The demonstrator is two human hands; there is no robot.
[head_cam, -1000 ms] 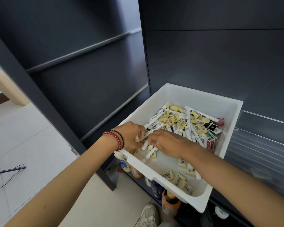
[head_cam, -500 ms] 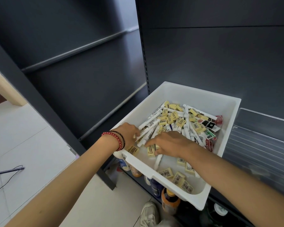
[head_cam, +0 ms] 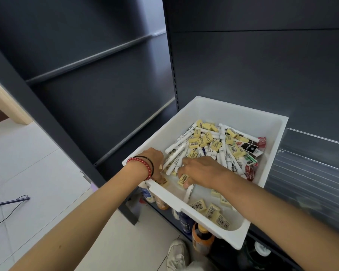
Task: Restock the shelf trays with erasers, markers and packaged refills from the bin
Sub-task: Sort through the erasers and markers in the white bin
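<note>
1. Shelving of dark grey metal fills the back of the view from 9 to 3 o'clock.
2. White bin juts out from it at about 4 o'clock, and a clear shelf tray stands just beside the bin at its 3 o'clock.
3. Right hand reaches into the middle of the bin, fingers curled, pinching a yellow eraser.
4. Left hand dips over the bin's 9 o'clock rim (its fingers are hidden behind the back of the hand, so whether they grasp anything cannot be told).
5. Bottles stand below the bin at 6 o'clock.
6. White markers lie heaped in the bin's far half, some ends touching both hands.
7. Packaged refills lie against the bin's 3 o'clock wall.
8. Yellow erasers are scattered on top of the markers, and a few more lie loose at the bin's 6 o'clock corner.
9. Red bead bracelet circles the left wrist.
</note>
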